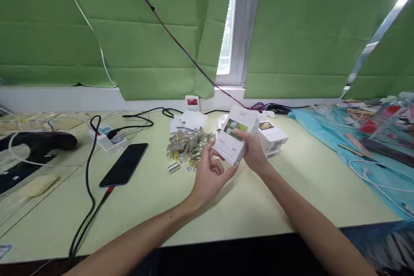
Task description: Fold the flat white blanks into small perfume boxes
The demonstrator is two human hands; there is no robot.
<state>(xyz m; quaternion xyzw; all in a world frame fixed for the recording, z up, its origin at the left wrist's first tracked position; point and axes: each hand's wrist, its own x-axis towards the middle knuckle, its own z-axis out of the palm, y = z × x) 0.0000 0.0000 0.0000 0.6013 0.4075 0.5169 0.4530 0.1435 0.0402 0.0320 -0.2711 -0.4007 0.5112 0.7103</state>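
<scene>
Between my two hands, above the table, is a white carton (229, 141) printed with a green picture of white flowers; it is tilted. My left hand (211, 172) grips its lower left edge with bent fingers. My right hand (254, 151) holds it from the right, thumb lying over the picture. Just behind my left hand lies a heap of small bottles with gold and silver caps (190, 142). A silver cap or tube (174, 167) lies at the front of the heap. To the right are stacked white boxes (273, 136), one with a yellow flower picture.
White paper pieces (192, 120) and a small box with a pink picture (192, 102) are behind the heap. At left lie a black phone (124, 164), cables, and a power strip (108, 140). Blue sheeting (323, 133) with clutter covers the right side. Green curtains (155, 51) hang behind.
</scene>
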